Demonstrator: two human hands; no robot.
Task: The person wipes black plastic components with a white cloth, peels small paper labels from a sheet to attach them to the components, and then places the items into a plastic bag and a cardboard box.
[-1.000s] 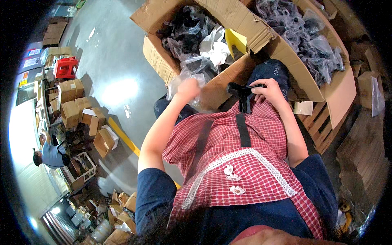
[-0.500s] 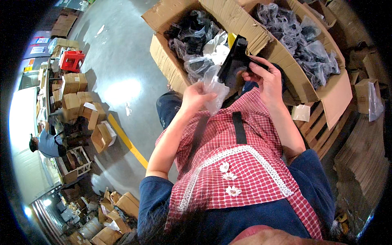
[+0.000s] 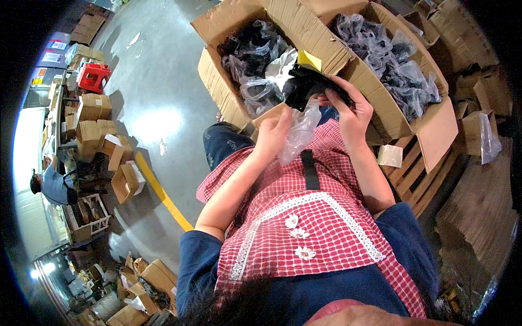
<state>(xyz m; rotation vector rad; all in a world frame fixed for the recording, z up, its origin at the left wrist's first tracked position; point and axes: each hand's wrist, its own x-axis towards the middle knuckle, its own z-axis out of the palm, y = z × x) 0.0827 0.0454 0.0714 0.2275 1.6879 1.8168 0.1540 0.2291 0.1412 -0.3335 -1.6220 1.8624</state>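
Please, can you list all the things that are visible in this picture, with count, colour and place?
black part: one, black, held above the lap
clear bag: one, transparent, hanging under the black part
open cartons: two, brown, in front, full of bagged dark parts
wooden pallet: one, pale brown, at right
small boxes: many, brown, on floor at left
crate: one, red, far left
floor line: one, yellow
other person: one, far left
apron: one, red checked
left hand: on the bag
right hand: holding the black part
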